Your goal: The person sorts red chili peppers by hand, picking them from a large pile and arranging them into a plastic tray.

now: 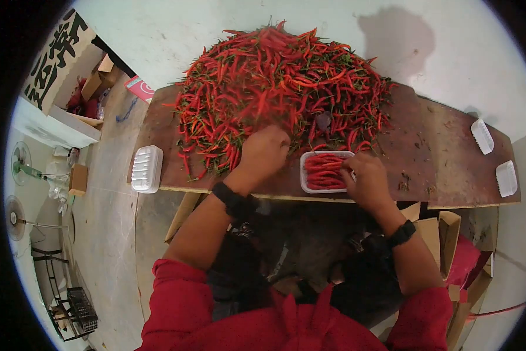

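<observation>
A big heap of red chili peppers [234, 105] with green stems covers the back of the brown table. At the heap's front edge is my left hand [267, 151], its fingers curled and closed; whatever they may hold is hidden. A white plastic tray [303, 182] at the table's front edge contains several red chilies [324, 172] laid side by side. My right hand [365, 178] has its bent fingers and thumb closed on the tray's right rim, close to the chilies.
A stack of white trays [147, 169] stands at the table's left end. Two more white trays, one farther back [482, 136] and one nearer [506, 179], lie at the right end. Open cardboard boxes [449, 240] stand below the table. A white wall borders the back.
</observation>
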`<state>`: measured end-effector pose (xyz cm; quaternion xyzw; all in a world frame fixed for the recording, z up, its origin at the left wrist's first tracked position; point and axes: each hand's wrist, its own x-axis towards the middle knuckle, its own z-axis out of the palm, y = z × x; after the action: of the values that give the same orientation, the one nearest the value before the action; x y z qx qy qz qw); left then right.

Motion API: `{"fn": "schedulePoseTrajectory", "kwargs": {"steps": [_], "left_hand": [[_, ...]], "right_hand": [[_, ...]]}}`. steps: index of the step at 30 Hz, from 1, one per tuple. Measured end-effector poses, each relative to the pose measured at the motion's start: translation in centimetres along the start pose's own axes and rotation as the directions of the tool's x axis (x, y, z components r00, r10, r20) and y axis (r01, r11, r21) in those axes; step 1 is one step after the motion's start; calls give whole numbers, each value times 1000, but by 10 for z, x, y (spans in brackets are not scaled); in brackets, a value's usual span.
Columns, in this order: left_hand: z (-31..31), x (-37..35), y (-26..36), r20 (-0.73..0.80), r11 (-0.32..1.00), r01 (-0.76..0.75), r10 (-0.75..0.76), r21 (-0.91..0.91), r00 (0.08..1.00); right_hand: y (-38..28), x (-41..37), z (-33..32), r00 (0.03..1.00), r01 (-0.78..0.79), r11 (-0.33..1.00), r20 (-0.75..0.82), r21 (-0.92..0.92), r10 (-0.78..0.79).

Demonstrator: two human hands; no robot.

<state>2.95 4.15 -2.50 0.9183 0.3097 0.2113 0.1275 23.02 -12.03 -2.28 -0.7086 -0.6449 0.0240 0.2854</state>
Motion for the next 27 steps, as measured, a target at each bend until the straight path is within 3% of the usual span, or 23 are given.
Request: {"fn": "schedulePoseTrajectory", "kwargs": {"steps": [3, 9, 14, 19, 22, 24, 25, 27], "left_hand": [[6, -8, -6, 112, 991, 51, -65, 126, 992], [9, -8, 9, 101, 934, 215, -253, 286, 962], [12, -6, -9, 55, 933, 267, -287, 241, 956], [-28, -3, -15, 13, 933, 315, -322, 175, 947], [-52, -1, -22, 35, 950, 307, -309, 54, 951], [-62, -1, -28, 76, 913, 357, -349, -197, 934], [-65, -1, -31, 76, 913, 357, -349, -196, 934], [-69, -1, -31, 189, 747, 465, -429, -476, 883]], "right_hand": [[-6, -5, 3, 996, 82, 997, -40, 12, -81], [-17, -10, 4, 993, 116, 992, 9, -51, -116], [-18, -13, 0, 996, 92, 995, 26, -40, -91], [-16, -15, -3, 992, 118, 993, -43, -7, -119], [-17, -13, -3, 991, 118, 993, -57, -2, -117], [-17, -12, -2, 993, 105, 995, -47, 0, -104], [-17, -12, -1, 995, 92, 995, -46, 30, -91], [-18, -11, -1, 996, 79, 995, -44, 61, -77]]}}
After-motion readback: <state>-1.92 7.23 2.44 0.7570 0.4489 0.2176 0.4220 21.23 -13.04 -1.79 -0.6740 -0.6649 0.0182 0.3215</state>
